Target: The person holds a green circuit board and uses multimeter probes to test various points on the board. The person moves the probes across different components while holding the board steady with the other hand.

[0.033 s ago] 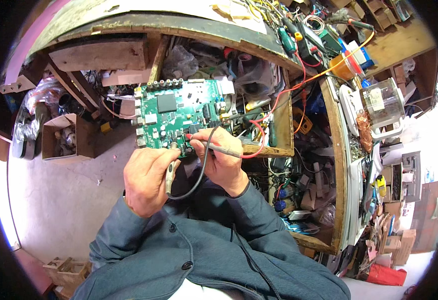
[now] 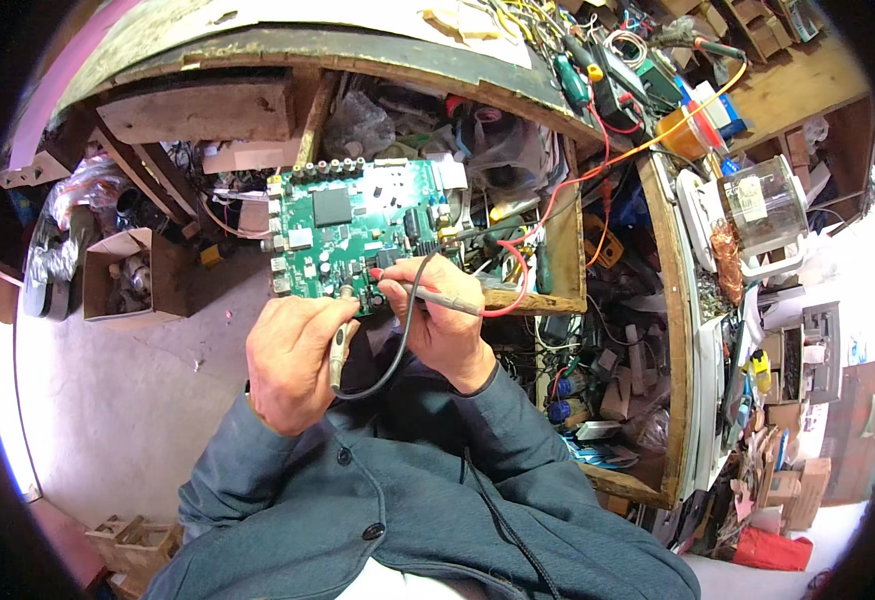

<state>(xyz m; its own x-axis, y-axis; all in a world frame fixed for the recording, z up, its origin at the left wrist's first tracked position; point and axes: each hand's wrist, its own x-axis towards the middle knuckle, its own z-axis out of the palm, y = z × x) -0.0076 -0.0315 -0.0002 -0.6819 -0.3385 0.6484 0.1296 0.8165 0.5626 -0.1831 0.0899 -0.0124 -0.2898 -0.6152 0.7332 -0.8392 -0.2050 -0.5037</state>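
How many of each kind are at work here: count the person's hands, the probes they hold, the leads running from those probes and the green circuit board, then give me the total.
Hands: 2 (left hand, right hand)
Probes: 2 (left probe, right probe)
Leads: 2 (black lead, red lead)
Circuit boards: 1 (green circuit board)
Total: 7

I wear a dark blue-grey jacket [image 2: 423, 490] with long sleeves [image 2: 248, 455], 2 round dark buttons [image 2: 374, 531], a thin black cord [image 2: 503, 527] and a white layer [image 2: 395, 582] beneath.

Cardbd box [image 2: 170, 280] on flr [image 2: 138, 400], transp. container [image 2: 783, 212]
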